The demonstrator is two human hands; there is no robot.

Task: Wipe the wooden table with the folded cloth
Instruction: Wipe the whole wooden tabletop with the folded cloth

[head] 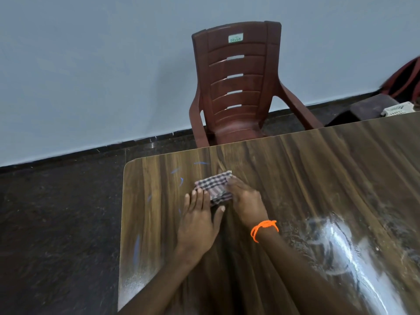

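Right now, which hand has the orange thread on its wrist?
The right hand, pressing the checked cloth; an orange thread circles its wrist. The left hand's wrist is bare.

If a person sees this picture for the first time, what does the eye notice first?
First come the two hands, the left hand and the right hand, pressing flat on a folded checked cloth near the table's far left corner. Behind the wooden table stands a dark red plastic chair against the wall. An orange thread circles the right wrist.

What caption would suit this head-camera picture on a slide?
Both hands, left hand and right hand, press a folded checked cloth onto the wooden table before a brown plastic chair.
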